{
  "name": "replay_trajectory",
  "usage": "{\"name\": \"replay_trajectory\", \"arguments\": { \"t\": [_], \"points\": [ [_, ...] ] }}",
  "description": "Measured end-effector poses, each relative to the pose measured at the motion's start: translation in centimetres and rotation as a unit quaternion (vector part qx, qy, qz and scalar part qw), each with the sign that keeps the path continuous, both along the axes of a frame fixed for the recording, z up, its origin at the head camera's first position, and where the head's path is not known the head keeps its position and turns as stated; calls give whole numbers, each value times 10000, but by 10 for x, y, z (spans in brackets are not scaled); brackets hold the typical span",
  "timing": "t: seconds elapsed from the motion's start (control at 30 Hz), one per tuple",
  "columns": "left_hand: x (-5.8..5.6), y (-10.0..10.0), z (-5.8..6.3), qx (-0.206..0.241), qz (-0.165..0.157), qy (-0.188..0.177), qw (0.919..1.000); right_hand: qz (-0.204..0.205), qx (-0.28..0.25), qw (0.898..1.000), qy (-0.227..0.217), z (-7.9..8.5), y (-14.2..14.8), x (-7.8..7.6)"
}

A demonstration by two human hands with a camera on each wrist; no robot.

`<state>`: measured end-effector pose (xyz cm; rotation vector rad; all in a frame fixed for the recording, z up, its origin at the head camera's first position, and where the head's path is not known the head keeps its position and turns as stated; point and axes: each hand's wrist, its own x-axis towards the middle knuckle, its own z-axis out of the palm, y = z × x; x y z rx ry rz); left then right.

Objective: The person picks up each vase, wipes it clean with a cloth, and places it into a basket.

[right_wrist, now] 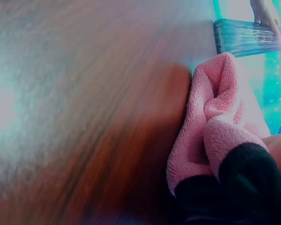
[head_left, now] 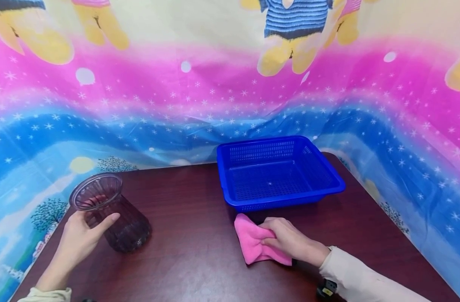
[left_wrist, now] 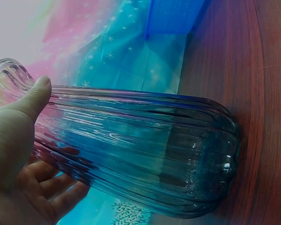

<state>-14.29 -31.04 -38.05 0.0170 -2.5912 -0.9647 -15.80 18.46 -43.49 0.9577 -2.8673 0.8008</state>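
Note:
A ribbed, see-through glass vase point(head_left: 126, 222) with a flared rim stands at the left of the table. My left hand point(head_left: 79, 237) grips it just below the rim, thumb on the near side. In the left wrist view the fingers of this hand point(left_wrist: 56, 187) curl behind the ribbed vase point(left_wrist: 145, 145), partly seen through the glass. My right hand point(head_left: 290, 239) holds a bunched pink cloth point(head_left: 252, 241) low over the table, in front of the basket. The fluffy folds of the cloth point(right_wrist: 220, 103) fill the right wrist view's middle; most of that hand is hidden there.
A blue plastic basket point(head_left: 282, 200) with perforated sides stands at the back right of the dark brown table point(head_left: 188, 264). A printed curtain point(head_left: 199, 100) hangs behind and along both sides. A black device point(head_left: 326, 288) sits at the right wrist.

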Motion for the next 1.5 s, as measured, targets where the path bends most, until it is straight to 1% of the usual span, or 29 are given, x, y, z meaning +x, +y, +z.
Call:
{"name": "replay_trajectory", "arguments": {
  "t": [0.3,0.53,0.63,0.8,0.93,1.03,1.2,1.27,1.4,1.5],
  "points": [
    [0,-1,1,-8,71,-50,10000,100,-63,9999,23,2,-11,3],
    [0,0,0,-33,60,10,10000,204,-113,9997,124,5,-22,4],
    [0,0,-2,-19,20,72,10000,263,-111,9994,199,6,-27,4],
    [1,1,-1,32,-32,160,9999,269,-79,9995,171,7,-37,4],
    [1,1,0,54,-54,159,9998,272,-117,9995,102,7,-44,5],
    [1,1,0,61,-87,160,9998,321,-168,9992,141,8,-50,6],
    [0,2,1,40,-135,176,9997,354,-267,9986,288,13,-58,4],
    [1,1,2,19,-91,112,9999,363,-281,9985,314,16,-61,3],
    [1,-1,2,-39,-7,29,10000,383,-264,9984,309,20,-68,1],
    [1,-1,1,-12,-63,69,10000,383,-273,9985,272,21,-74,0]
  ]
}}
